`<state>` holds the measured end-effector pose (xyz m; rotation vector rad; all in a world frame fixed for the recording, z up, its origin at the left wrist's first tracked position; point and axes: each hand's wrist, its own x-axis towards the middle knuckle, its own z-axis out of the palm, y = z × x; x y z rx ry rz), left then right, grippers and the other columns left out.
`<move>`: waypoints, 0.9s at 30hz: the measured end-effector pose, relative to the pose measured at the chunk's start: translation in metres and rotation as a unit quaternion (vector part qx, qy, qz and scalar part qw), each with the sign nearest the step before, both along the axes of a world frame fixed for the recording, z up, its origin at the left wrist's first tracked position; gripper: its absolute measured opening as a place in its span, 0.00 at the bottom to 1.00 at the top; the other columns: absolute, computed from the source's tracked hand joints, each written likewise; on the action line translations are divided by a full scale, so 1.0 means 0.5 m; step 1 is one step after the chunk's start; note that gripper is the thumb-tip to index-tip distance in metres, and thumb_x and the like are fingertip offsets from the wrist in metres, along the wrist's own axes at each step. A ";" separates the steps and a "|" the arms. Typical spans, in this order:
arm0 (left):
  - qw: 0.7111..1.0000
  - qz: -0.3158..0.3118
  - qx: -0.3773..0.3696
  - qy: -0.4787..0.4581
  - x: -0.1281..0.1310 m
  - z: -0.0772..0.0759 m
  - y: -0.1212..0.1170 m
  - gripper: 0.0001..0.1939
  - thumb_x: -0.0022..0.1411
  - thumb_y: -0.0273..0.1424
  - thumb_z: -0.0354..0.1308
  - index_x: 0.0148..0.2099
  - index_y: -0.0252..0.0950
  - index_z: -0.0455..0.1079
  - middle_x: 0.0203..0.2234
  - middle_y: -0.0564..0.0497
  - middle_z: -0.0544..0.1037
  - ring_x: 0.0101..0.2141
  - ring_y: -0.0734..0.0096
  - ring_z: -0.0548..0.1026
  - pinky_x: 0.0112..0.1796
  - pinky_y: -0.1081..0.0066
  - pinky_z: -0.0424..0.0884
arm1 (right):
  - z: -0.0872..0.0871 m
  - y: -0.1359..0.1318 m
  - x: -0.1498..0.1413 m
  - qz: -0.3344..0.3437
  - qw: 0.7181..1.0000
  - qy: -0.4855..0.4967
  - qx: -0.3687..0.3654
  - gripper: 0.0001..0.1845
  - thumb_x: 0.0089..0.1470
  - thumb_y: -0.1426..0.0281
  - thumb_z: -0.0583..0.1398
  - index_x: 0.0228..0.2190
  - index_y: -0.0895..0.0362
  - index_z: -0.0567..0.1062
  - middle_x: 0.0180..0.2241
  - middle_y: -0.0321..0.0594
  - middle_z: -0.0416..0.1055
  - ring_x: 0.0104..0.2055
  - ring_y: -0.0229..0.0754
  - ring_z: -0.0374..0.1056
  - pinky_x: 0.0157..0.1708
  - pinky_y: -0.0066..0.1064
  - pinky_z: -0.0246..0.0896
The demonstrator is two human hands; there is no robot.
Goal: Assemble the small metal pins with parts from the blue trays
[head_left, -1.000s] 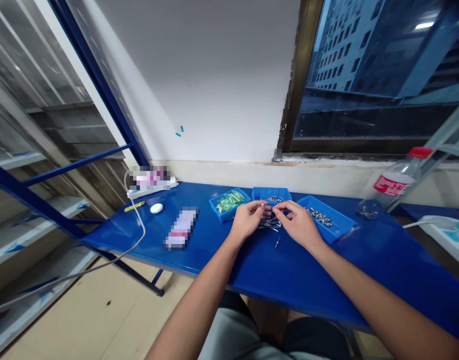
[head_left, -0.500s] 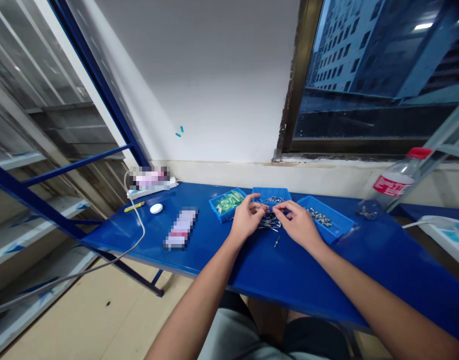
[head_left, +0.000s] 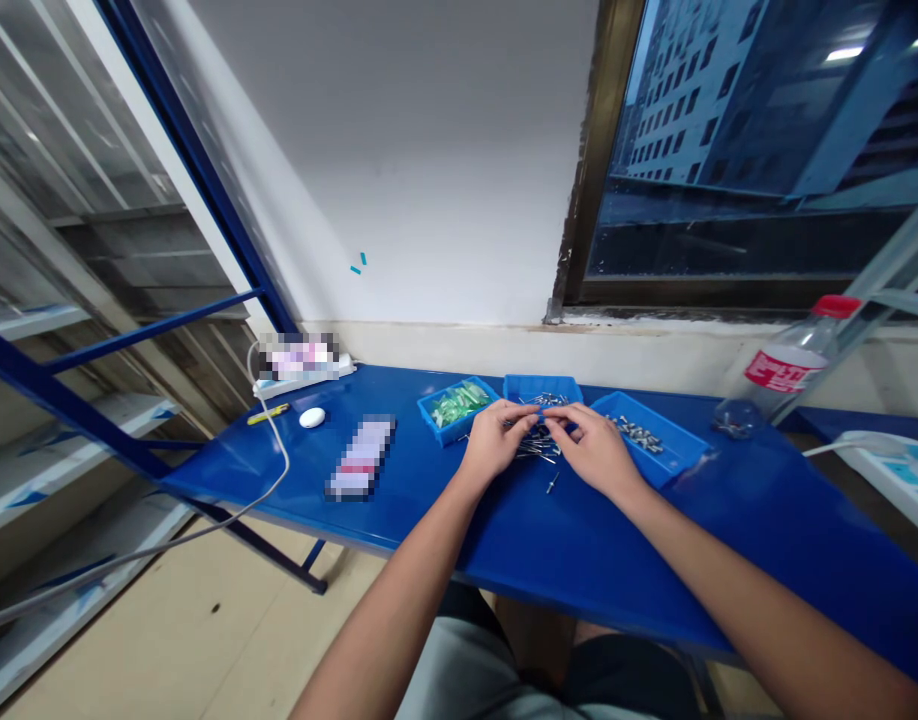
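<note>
My left hand [head_left: 496,436] and my right hand [head_left: 590,440] meet fingertip to fingertip over the blue table. Both are closed in a pinch; whatever sits between the fingers is too small to make out. Under them lies a loose pile of blind rivets [head_left: 538,447], partly hidden by the fingers. One single rivet [head_left: 552,484] lies apart, nearer the front edge. Behind the hands stands a blue tray [head_left: 513,384] with more rivets. To the right, a second blue tray [head_left: 676,440] holds short metal pieces. A third tray [head_left: 438,432], on the left, contains green plastic packets [head_left: 460,402].
A cola bottle [head_left: 793,370] with a red cap stands at the back right. On the left are a blurred flat item [head_left: 361,458], a white oval object [head_left: 312,417], a yellow tool [head_left: 268,414] and a power strip [head_left: 305,380]. A cable [head_left: 279,480] hangs over the table edge.
The left index finger has come down from its raised position, bringing the fingertips of both hands closer together. The trays and the loose rivet stay in place.
</note>
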<state>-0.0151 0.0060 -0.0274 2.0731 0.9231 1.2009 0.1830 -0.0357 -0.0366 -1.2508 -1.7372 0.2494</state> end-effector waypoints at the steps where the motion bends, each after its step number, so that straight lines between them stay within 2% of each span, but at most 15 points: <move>1: 1.000 0.002 -0.004 -0.004 0.001 0.002 -0.002 0.14 0.71 0.39 0.62 0.52 0.39 0.82 0.39 0.45 0.82 0.41 0.63 0.79 0.45 0.66 0.74 | -0.001 0.001 0.000 0.000 1.000 -0.013 0.002 0.12 0.66 0.62 0.59 0.41 0.52 0.82 0.39 0.42 0.79 0.36 0.45 0.75 0.38 0.37 0.72; 6: 0.999 -0.018 -0.047 -0.018 0.006 0.006 -0.009 0.13 0.69 0.39 0.63 0.46 0.36 0.82 0.40 0.45 0.83 0.40 0.63 0.79 0.43 0.68 0.74 | -0.011 0.007 0.004 0.014 0.999 -0.047 -0.006 0.11 0.65 0.63 0.59 0.38 0.53 0.81 0.35 0.42 0.78 0.34 0.45 0.74 0.38 0.37 0.69; 9: 0.994 -0.042 -0.085 -0.054 0.009 0.003 -0.009 0.15 0.69 0.39 0.63 0.50 0.34 0.81 0.42 0.44 0.83 0.41 0.63 0.80 0.44 0.67 0.75 | -0.016 0.010 0.008 0.015 0.998 -0.051 -0.023 0.12 0.65 0.62 0.58 0.37 0.52 0.82 0.34 0.42 0.79 0.33 0.46 0.73 0.37 0.37 0.68; 12: 0.990 -0.032 -0.113 -0.083 0.011 0.002 -0.008 0.20 0.69 0.39 0.63 0.57 0.34 0.77 0.42 0.44 0.84 0.40 0.64 0.80 0.42 0.68 0.76 | -0.020 0.017 0.010 0.022 0.998 0.018 -0.064 0.13 0.65 0.59 0.60 0.38 0.52 0.81 0.36 0.42 0.81 0.35 0.47 0.76 0.38 0.37 0.69; 14: 0.991 -0.010 -0.114 -0.072 0.011 0.004 -0.009 0.20 0.69 0.40 0.63 0.57 0.34 0.77 0.41 0.44 0.84 0.40 0.64 0.80 0.41 0.69 0.76 | -0.023 0.026 0.010 0.032 0.989 0.101 -0.105 0.16 0.63 0.55 0.61 0.38 0.53 0.81 0.36 0.42 0.82 0.34 0.46 0.76 0.36 0.36 0.70; 16: 0.992 0.005 -0.112 -0.061 0.011 0.007 -0.011 0.18 0.70 0.40 0.62 0.56 0.34 0.77 0.41 0.44 0.84 0.40 0.64 0.81 0.41 0.69 0.76 | -0.024 0.036 0.010 0.024 0.975 0.167 -0.142 0.20 0.61 0.51 0.63 0.37 0.55 0.80 0.32 0.43 0.81 0.29 0.45 0.75 0.30 0.33 0.68; 18: 0.992 0.012 -0.111 -0.057 0.010 0.010 -0.013 0.18 0.70 0.39 0.61 0.56 0.35 0.77 0.41 0.45 0.84 0.40 0.64 0.81 0.41 0.68 0.77 | -0.023 0.042 0.009 0.001 0.968 0.186 -0.169 0.24 0.60 0.47 0.63 0.34 0.56 0.79 0.27 0.42 0.80 0.23 0.43 0.72 0.24 0.32 0.63; 21: 0.993 0.025 -0.106 -0.050 0.008 0.014 -0.015 0.17 0.70 0.39 0.60 0.55 0.35 0.77 0.41 0.45 0.85 0.40 0.63 0.81 0.42 0.67 0.77 | -0.015 0.037 0.006 -0.022 0.976 0.138 -0.168 0.27 0.62 0.44 0.59 0.30 0.55 0.78 0.23 0.41 0.78 0.20 0.42 0.70 0.22 0.32 0.62; 23: 0.993 0.032 -0.102 -0.050 0.007 0.016 -0.016 0.17 0.71 0.39 0.60 0.55 0.35 0.77 0.43 0.45 0.85 0.40 0.63 0.81 0.42 0.67 0.77 | -0.009 0.026 0.003 -0.016 0.988 0.076 -0.130 0.25 0.64 0.47 0.58 0.31 0.53 0.79 0.26 0.41 0.80 0.23 0.43 0.72 0.27 0.33 0.66; 25: 0.993 0.032 -0.099 -0.054 0.007 0.018 -0.016 0.16 0.71 0.39 0.60 0.54 0.36 0.78 0.44 0.45 0.84 0.40 0.63 0.81 0.42 0.67 0.77 | -0.007 0.015 0.001 0.006 0.997 -0.014 -0.071 0.18 0.65 0.53 0.59 0.35 0.52 0.80 0.32 0.42 0.82 0.31 0.46 0.75 0.35 0.36 0.71; 27: 0.993 0.029 -0.097 -0.055 0.007 0.020 -0.017 0.15 0.71 0.38 0.59 0.54 0.36 0.78 0.45 0.46 0.84 0.40 0.64 0.82 0.42 0.68 0.77 | -0.010 0.009 0.000 0.041 0.993 -0.110 -0.021 0.11 0.64 0.59 0.61 0.39 0.51 0.81 0.39 0.43 0.82 0.42 0.50 0.76 0.45 0.41 0.72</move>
